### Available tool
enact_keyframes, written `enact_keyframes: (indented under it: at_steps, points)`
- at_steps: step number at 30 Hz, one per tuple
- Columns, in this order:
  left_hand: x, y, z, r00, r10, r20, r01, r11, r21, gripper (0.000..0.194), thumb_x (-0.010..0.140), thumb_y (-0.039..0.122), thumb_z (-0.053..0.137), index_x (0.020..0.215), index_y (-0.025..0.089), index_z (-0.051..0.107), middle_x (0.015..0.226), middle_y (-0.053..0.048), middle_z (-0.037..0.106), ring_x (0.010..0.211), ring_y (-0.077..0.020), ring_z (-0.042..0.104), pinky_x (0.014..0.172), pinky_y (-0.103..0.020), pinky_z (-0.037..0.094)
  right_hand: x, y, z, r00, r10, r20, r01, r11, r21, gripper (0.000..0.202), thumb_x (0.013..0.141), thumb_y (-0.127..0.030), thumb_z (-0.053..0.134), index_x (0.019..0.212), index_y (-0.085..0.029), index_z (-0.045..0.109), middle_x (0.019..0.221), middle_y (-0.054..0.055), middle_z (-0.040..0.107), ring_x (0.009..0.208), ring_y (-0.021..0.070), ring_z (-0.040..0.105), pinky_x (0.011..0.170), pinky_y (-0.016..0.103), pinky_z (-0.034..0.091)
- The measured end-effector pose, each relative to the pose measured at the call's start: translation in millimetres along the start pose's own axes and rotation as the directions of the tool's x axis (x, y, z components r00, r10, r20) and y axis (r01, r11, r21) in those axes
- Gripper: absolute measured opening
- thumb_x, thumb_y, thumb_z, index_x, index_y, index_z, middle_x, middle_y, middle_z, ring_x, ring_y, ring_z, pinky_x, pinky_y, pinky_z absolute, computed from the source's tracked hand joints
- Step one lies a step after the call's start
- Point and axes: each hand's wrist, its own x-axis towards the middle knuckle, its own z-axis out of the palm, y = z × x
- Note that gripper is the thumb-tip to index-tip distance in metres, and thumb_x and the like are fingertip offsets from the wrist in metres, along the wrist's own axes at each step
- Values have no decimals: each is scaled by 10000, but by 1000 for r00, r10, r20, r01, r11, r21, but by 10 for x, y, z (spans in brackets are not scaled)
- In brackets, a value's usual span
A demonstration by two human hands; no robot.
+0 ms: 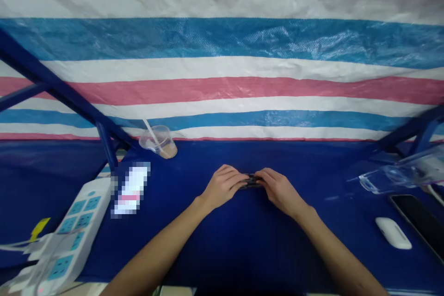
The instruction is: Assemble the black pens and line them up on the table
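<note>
Near the middle of the blue tabletop (194, 162), a small dark object (251, 181) is pinched between my two hands. Its kind is hard to make out, as fingers cover both ends and only a short dark strip shows. My left hand (224, 186) has its fingers closed on the left end. At the other end, my right hand (279, 188) grips with thumb and fingers. The hands are close together but apart, with the dark strip bridging the gap.
A power strip (88, 222) with plugs lies at left, beside a blurred bright screen (132, 189). A plastic cup (163, 143) with straw stands behind. At right are a clear container (391, 178), a white earbud case (393, 233) and a black phone (419, 222). Striped sheeting (222, 37) hangs behind.
</note>
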Motion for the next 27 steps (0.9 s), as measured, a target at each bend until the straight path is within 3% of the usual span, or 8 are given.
enact_keyframes:
  at_steps: [6, 11, 17, 20, 22, 24, 27]
  points:
    - [2, -17, -9, 994, -55, -99, 58, 998, 26, 96, 970, 274, 681, 994, 209, 748, 855, -38, 767, 822, -182, 700, 806, -373, 527, -30, 36, 82, 999, -17, -36, 16, 999, -28, 356, 1014, -92, 395, 1210, -219, 664, 1016, 104, 689, 902, 254, 658, 802, 415, 582]
    - [0, -4, -38, 997, -65, -36, 67, 996, 60, 147, 996, 288, 636, 922, 216, 739, 828, -30, 756, 799, -183, 699, 806, -386, 513, -30, -1, 118, 999, -7, -42, 8, 1000, 21, 330, 1045, -136, 388, 1154, -210, 691, 978, 100, 694, 849, 232, 664, 765, 389, 582]
    - [-21, -10, -25, 989, -134, 57, 128, 987, 94, 451, 1069, 284, 478, 655, 164, 611, 624, -13, 630, 616, -146, 584, 684, -348, 431, -9, -59, 101, 997, -47, -57, 48, 999, 16, 293, 1044, -158, 431, 1162, -222, 692, 988, 103, 704, 869, 237, 658, 776, 394, 574]
    - [0, 3, -21, 980, -166, 112, 156, 984, 89, 388, 1073, 339, 487, 786, 165, 683, 735, -24, 691, 721, -164, 621, 757, -351, 447, -28, 11, 100, 993, -80, -84, 77, 996, -38, 298, 1019, -118, 450, 1188, -206, 678, 1025, 108, 708, 884, 240, 655, 786, 395, 568]
    - [18, 12, -28, 976, -172, 135, 161, 983, 86, 274, 1043, 410, 550, 1072, 191, 713, 920, -47, 739, 904, -204, 653, 842, -365, 469, -43, 65, 98, 992, -93, -91, 84, 992, -94, 335, 993, -71, 445, 1214, -190, 667, 1077, 113, 713, 882, 238, 657, 792, 397, 557]
    - [28, 12, -33, 976, -169, 136, 159, 984, 81, 353, 1005, 453, 607, 1263, 215, 642, 1079, -74, 728, 1051, -239, 631, 906, -386, 483, -49, 98, 92, 991, -98, -89, 84, 986, -147, 393, 972, -29, 423, 1255, -179, 652, 1128, 115, 716, 878, 235, 660, 797, 404, 543]
    - [29, -1, -35, 986, -141, 87, 135, 988, 68, 219, 1037, 357, 562, 1159, 195, 646, 1053, -83, 702, 1036, -228, 621, 895, -376, 498, -39, 97, 79, 990, -103, -101, 84, 980, -181, 424, 980, -21, 408, 1300, -180, 636, 1144, 112, 721, 902, 240, 668, 800, 412, 529]
